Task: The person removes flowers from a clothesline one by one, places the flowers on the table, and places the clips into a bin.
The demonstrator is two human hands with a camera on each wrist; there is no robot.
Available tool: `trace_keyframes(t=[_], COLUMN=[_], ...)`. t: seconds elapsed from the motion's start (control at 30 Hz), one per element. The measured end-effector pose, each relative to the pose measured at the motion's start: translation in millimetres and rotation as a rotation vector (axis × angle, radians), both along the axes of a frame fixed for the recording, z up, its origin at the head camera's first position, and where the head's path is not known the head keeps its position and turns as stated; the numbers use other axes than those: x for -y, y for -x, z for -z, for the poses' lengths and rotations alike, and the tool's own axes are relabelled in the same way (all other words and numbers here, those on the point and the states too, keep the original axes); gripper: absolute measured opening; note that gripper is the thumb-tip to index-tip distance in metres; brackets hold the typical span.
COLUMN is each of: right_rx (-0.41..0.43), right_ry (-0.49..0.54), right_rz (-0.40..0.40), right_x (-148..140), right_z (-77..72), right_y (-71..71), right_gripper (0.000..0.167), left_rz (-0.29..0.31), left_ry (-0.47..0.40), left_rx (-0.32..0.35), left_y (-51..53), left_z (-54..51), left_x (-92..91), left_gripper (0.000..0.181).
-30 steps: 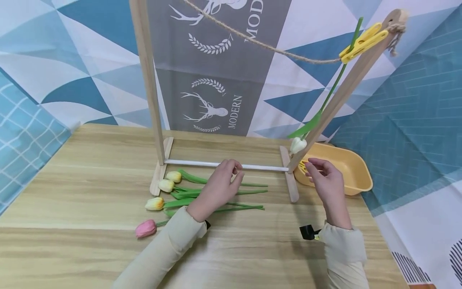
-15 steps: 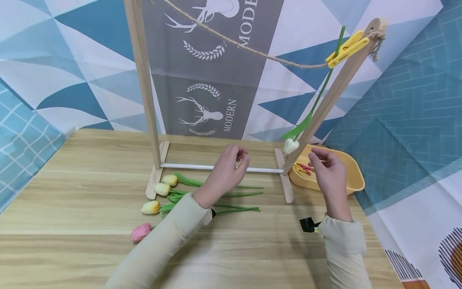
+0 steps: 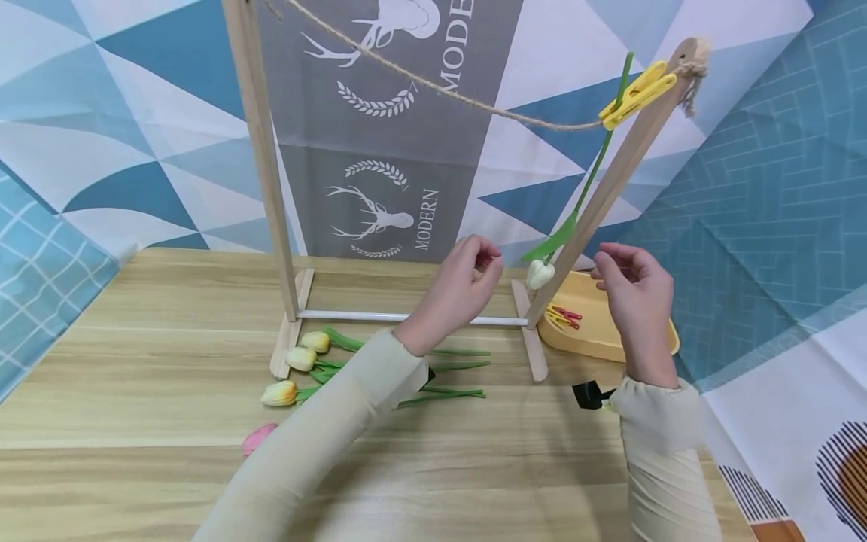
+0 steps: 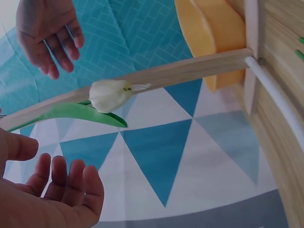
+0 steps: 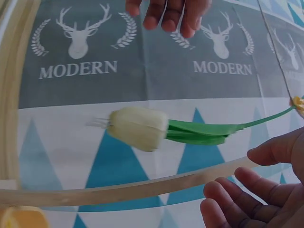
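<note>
A white tulip [image 3: 540, 275] hangs head down beside the right wooden post, its stem pinched by a yellow clothespin [image 3: 637, 96] on the rope [image 3: 433, 77]. My left hand [image 3: 467, 282] is raised left of the bloom with loosely bent fingers and holds nothing. On the other side of the post, my right hand [image 3: 635, 290] is up, fingers relaxed, also holding nothing. Both wrist views show the bloom between the hands, touched by neither. Several yellowish tulips [image 3: 301, 359] and a pink tulip [image 3: 259, 439] lie on the table, partly hidden by my left arm.
The wooden frame [image 3: 263, 165] stands on two feet joined by a white rod [image 3: 406, 318]. Behind its right foot sits a yellow-orange basin [image 3: 603, 340] holding red and yellow clothespins [image 3: 564, 317]. Patterned cloth hangs behind the table.
Both hands have risen; the left has also moved right toward the hanging tulip. The head view has shifted a little, and more of the clothespins in the basin shows.
</note>
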State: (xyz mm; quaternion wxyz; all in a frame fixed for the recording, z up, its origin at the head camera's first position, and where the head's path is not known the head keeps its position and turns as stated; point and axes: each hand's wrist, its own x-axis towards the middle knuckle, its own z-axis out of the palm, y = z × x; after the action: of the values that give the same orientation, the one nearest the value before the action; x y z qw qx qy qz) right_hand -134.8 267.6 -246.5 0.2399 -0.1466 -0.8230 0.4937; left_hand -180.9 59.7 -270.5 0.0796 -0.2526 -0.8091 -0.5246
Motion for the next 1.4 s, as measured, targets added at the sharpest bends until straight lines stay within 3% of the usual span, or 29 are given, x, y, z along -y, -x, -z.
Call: trace_keyframes(t=[0.23,0.63,0.93,1.07,1.4], right_rx=[-0.077,-0.261,-0.461,-0.513,-0.638], right_ry=[-0.001,0.096,0.237,0.280,0.250], right_rz=[-0.017,-0.073,-0.209,-0.256,-0.305], right_x=[-3.0,-1.4,3.7,7.6,16.3], right_z=[-16.8,-48.3,-79.2,-94.8,-125.8], right_y=[5.3,9.0,11.1,10.3,9.7], right_gripper=[0.037,0.031,0.030,0.030,0.023], left_rz=[0.021,0.131,0.174,0.175,0.199], left_ry=[-0.039,-0.124,-0.185,-0.183,-0.181], left_rx=[-0.012,0.038,0.119,0.110,0.104], left_y=[10.3,22.9,26.2,27.4,31.1], left_z=[-18.0,-42.8,-65.3,-74.2,-93.1], left_x=[-15.1,-34.0,-55.9,-63.2,-75.5], left_gripper=[0.017,0.019,0.018,0.019,0.029])
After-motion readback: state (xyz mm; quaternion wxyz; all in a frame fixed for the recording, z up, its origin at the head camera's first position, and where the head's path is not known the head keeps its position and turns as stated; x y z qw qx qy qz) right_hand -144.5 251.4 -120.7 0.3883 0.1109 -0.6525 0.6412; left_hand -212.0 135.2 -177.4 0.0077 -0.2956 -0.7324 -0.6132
